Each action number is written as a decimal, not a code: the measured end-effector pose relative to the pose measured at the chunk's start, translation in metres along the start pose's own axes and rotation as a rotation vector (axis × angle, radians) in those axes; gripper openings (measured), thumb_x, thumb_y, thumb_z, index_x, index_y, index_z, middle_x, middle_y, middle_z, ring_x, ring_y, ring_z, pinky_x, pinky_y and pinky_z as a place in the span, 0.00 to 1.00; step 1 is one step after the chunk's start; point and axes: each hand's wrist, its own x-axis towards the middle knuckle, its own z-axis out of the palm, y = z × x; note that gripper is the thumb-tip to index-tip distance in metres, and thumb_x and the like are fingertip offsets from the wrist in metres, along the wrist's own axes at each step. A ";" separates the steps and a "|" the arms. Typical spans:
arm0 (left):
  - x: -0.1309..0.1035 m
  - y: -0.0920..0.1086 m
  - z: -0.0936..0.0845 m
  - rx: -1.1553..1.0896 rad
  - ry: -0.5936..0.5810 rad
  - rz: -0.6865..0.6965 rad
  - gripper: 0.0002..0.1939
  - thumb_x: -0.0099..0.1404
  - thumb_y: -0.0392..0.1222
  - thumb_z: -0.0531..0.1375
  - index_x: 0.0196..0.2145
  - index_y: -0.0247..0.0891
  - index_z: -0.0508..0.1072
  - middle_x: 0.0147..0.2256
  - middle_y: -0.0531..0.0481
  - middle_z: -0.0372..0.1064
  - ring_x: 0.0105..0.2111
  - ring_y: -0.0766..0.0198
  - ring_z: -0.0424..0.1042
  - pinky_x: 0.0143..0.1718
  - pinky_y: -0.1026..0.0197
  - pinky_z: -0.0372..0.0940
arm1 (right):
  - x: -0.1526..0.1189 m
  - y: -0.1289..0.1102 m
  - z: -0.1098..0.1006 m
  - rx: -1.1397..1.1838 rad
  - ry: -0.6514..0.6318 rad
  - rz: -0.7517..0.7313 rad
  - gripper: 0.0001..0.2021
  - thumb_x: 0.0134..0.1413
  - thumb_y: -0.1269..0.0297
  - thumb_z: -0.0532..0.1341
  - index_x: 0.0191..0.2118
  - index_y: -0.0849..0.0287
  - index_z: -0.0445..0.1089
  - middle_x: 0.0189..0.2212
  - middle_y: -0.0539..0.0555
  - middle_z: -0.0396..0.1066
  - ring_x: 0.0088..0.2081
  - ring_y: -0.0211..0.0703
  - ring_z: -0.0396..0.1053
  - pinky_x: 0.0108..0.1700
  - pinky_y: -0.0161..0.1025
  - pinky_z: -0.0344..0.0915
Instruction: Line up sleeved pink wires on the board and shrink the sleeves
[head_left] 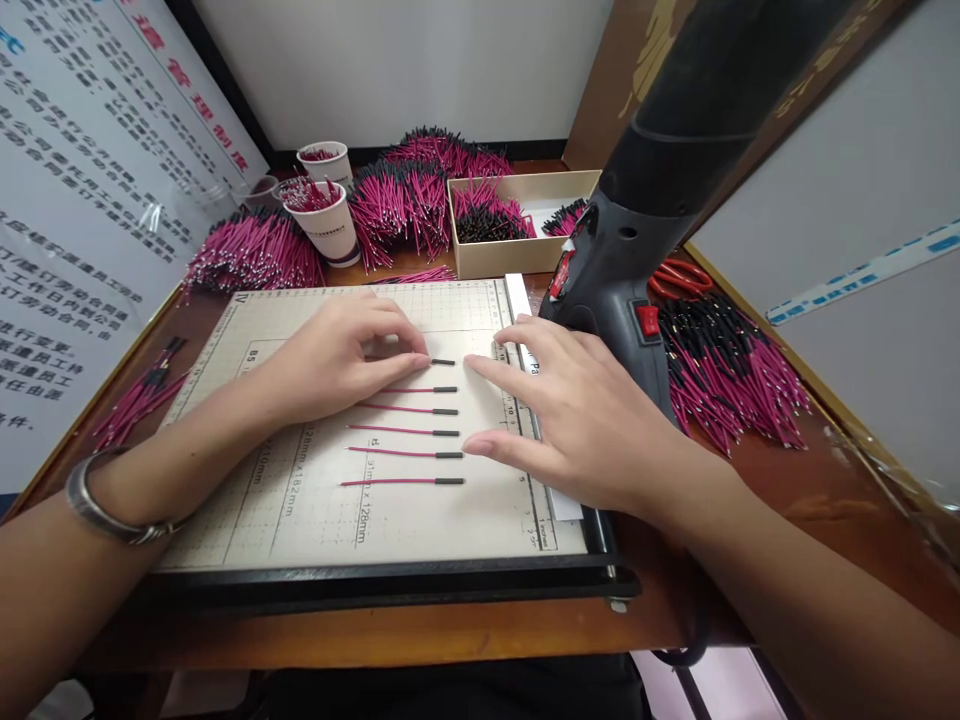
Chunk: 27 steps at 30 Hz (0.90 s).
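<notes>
Several pink wires with black sleeves on their right ends lie in a row, roughly parallel, on the cream gridded cutting board (300, 530); the nearest wire (390, 482) is in full view. My left hand (352, 345) is closed in a pinch at the row's far end, on a wire whose black sleeve (443, 362) sticks out past the fingertips. Most of that wire is hidden by the hand. My right hand (562, 410) is open over the board's right side, index finger and thumb apart. Its thumb tip is close to a sleeve end, contact unclear.
A black heat gun (637, 260) with a red switch stands at the right. Bundles of pink wires (401, 205), paper cups (326, 225) and a cardboard box (487, 260) line the back. More wires (735, 370) and red-handled tool (679, 278) lie right; a small bunch (139, 400) lies left.
</notes>
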 end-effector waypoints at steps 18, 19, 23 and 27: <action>-0.001 0.004 -0.001 0.018 -0.050 -0.030 0.14 0.70 0.52 0.61 0.34 0.42 0.80 0.32 0.51 0.78 0.34 0.61 0.71 0.39 0.59 0.62 | 0.000 -0.001 0.000 0.009 -0.030 -0.022 0.40 0.72 0.32 0.42 0.65 0.56 0.74 0.61 0.70 0.67 0.66 0.69 0.59 0.60 0.67 0.61; -0.001 0.004 -0.001 0.018 -0.050 -0.028 0.14 0.70 0.51 0.61 0.34 0.42 0.80 0.32 0.51 0.78 0.34 0.61 0.71 0.38 0.59 0.62 | 0.001 -0.001 0.000 0.011 -0.031 -0.023 0.40 0.72 0.32 0.42 0.65 0.56 0.74 0.60 0.70 0.67 0.66 0.69 0.59 0.60 0.68 0.60; 0.000 0.003 -0.001 0.022 -0.047 -0.024 0.14 0.70 0.51 0.61 0.33 0.41 0.80 0.32 0.50 0.78 0.34 0.61 0.71 0.39 0.59 0.61 | 0.001 -0.001 -0.001 0.010 -0.028 -0.028 0.39 0.72 0.33 0.42 0.65 0.56 0.75 0.60 0.69 0.67 0.65 0.68 0.59 0.60 0.67 0.61; 0.000 0.003 0.000 0.019 -0.040 -0.022 0.14 0.70 0.52 0.61 0.33 0.42 0.80 0.32 0.51 0.78 0.34 0.61 0.71 0.39 0.58 0.61 | 0.001 -0.001 -0.001 0.005 -0.044 -0.030 0.39 0.72 0.33 0.42 0.65 0.56 0.74 0.61 0.69 0.66 0.65 0.67 0.60 0.60 0.66 0.61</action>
